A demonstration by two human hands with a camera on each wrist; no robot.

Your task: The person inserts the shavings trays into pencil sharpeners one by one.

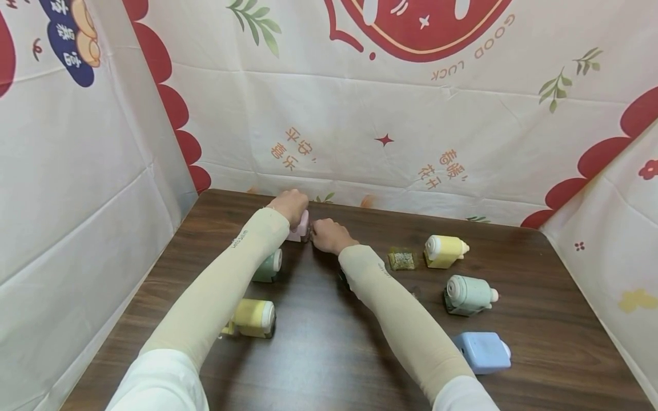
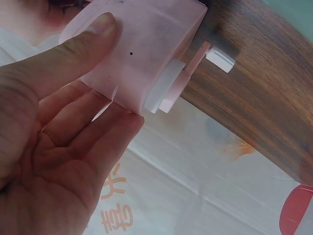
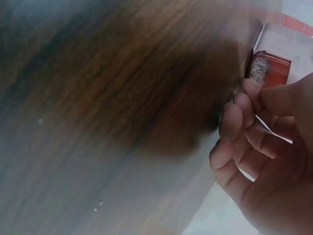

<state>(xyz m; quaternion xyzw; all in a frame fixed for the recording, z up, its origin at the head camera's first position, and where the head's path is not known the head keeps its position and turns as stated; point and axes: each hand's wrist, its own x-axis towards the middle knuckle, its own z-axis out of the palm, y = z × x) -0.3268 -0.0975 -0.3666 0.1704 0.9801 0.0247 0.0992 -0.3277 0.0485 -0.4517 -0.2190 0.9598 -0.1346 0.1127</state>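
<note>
A pink hand-crank pencil sharpener [image 1: 300, 229] stands near the table's far edge. My left hand [image 1: 292, 205] grips its body, thumb [image 2: 93, 39] on one face and the fingers along another. The crank handle [image 2: 193, 66] sticks out past the fingertips in the left wrist view. My right hand [image 1: 329, 235] is at the sharpener's other end with its fingers curled. There, thumb and index fingertip pinch the edge of the see-through shavings drawer [image 3: 279, 70], which has grey shavings inside. The fingertips cover the drawer's near end.
Under the left forearm stand a green sharpener [image 1: 266, 269] and a yellow sharpener [image 1: 252, 318]. On the right are another yellow sharpener [image 1: 445, 252], a pale green one [image 1: 470, 292] and a blue one [image 1: 483, 352]. A clear drawer of shavings [image 1: 402, 261] lies beside the right yellow sharpener.
</note>
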